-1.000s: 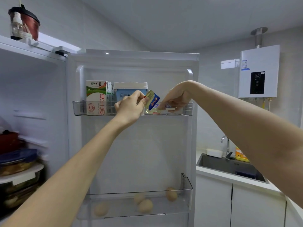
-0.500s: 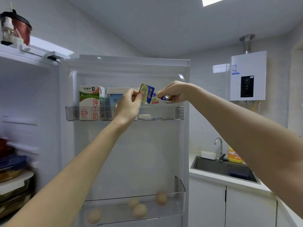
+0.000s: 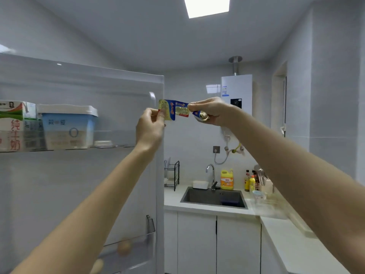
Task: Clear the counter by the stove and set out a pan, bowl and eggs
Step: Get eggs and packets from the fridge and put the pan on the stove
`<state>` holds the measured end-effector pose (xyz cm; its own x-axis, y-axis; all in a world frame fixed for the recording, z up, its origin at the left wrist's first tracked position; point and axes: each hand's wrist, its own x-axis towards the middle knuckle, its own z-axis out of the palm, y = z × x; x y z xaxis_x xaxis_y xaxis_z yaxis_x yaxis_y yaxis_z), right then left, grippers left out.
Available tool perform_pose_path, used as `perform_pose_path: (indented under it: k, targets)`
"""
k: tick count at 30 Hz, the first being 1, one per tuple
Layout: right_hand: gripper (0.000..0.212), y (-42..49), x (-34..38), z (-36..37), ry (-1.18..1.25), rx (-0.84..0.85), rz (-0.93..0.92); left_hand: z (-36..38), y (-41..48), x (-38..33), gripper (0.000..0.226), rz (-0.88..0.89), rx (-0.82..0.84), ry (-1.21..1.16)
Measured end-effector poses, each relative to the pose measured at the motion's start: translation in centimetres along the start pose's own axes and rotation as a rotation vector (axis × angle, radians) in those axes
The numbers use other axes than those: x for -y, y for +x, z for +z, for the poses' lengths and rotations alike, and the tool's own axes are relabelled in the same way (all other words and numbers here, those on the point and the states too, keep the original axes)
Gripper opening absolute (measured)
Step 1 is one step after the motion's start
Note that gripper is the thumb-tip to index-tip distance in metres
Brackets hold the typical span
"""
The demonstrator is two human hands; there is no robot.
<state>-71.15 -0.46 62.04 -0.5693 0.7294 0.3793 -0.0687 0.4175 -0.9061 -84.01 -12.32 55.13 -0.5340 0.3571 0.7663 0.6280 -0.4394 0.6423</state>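
The left hand (image 3: 151, 125) and right hand (image 3: 211, 110) each pinch an end of a strip of what seem sauce packets (image 3: 173, 111) held level and high, while the eggs (image 3: 124, 248) lie well below and leftward in the door bin (image 3: 145, 246), nearer the left hand.

Left of the left hand (image 3: 149, 128), the milk carton (image 3: 14, 125) shows red 纯牛奶. The tub (image 3: 67, 127) beside it reads 简爱. Print on the packets (image 3: 174, 111) is too blurred to read.
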Motion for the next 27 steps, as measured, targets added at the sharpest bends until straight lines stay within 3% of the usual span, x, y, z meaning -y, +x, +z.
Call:
perform_pose_path:
  k: [6,11,16,27]
  targets:
    - [0.008,-4.9,-4.3,-9.9,0.037,-0.15,0.044,9.0,-4.6,-1.2,0.023,-0.057,0.142,-0.127]
    - [0.022,-11.1,-8.6,-19.2,0.016,-0.283,0.105,17.6,-10.1,-2.6,0.024,-0.124,0.27,-0.23]
    - [0.002,-17.5,-11.8,-26.5,0.015,-0.428,0.186,24.9,-15.5,-4.4,0.023,-0.174,0.441,-0.325]
    - [0.003,-28.6,-19.9,-36.3,0.07,-0.82,0.309,38.2,-26.1,-4.8,0.025,-0.287,0.812,-0.483]
